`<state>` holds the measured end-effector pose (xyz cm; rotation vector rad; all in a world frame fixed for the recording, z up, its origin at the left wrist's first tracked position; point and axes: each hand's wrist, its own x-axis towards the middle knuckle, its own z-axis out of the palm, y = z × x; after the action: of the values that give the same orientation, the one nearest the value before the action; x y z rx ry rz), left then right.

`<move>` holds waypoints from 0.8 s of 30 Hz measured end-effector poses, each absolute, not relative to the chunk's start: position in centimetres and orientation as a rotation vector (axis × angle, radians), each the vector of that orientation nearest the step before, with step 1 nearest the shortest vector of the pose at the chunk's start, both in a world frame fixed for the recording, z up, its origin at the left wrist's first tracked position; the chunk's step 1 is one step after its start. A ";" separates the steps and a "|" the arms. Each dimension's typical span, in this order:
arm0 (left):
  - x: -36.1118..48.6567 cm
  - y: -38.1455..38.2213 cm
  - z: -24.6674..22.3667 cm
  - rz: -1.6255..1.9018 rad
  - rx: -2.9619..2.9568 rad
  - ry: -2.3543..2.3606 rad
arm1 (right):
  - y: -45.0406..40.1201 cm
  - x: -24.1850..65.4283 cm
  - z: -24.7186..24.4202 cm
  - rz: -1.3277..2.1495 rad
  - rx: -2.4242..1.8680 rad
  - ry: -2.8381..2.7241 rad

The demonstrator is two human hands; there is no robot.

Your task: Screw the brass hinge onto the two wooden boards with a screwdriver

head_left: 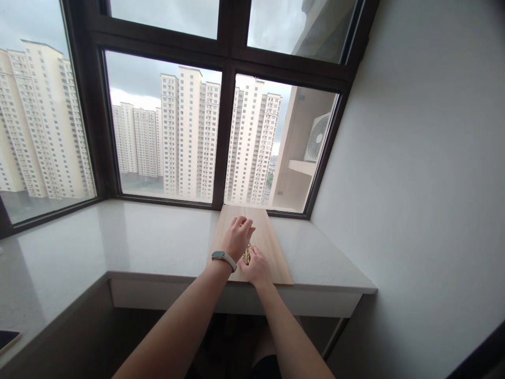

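Over a wooden board (272, 250), my left hand (237, 236) is closed in a pinch, with the fingertips pointing right. What it pinches, if anything, is too small to make out. Just below and to the right, my right hand (257, 266) curls around a small gold-coloured object with dark markings (246, 257). Fingers cover most of that object, so its kind is unclear. A thin dark line (245, 211) shows on the board beyond my left hand. On my left wrist is a smart band (223, 257) with a pale strap.
The board lies across a white speckled counter (158, 237), its near end at the front edge. Dark-framed windows (225, 131) stand behind, with tall buildings outside. A white wall (414, 158) bounds the right side. A dark flat object (8, 338) lies at the far left edge.
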<state>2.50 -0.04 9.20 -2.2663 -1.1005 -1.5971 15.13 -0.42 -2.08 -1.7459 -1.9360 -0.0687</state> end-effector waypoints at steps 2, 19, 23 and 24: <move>2.4 -0.1 9.3 -1.560 -2.267 -1.104 | -0.5 15.1 -2.0 -0.071 -1.744 -1.930; 2.6 0.1 8.7 -1.586 -2.279 -1.074 | -0.4 15.2 -2.3 -0.078 -1.743 -1.944; 2.5 0.1 8.9 -1.556 -2.213 -1.097 | -0.3 15.1 -2.3 -0.071 -1.755 -1.935; 2.5 0.1 8.9 -1.559 -2.196 -1.107 | -0.3 15.1 -2.3 -0.072 -1.753 -1.934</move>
<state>2.53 0.10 8.89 -2.1961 -1.1065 -1.5594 15.14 -0.33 -2.28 -1.7525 -1.9336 -0.0716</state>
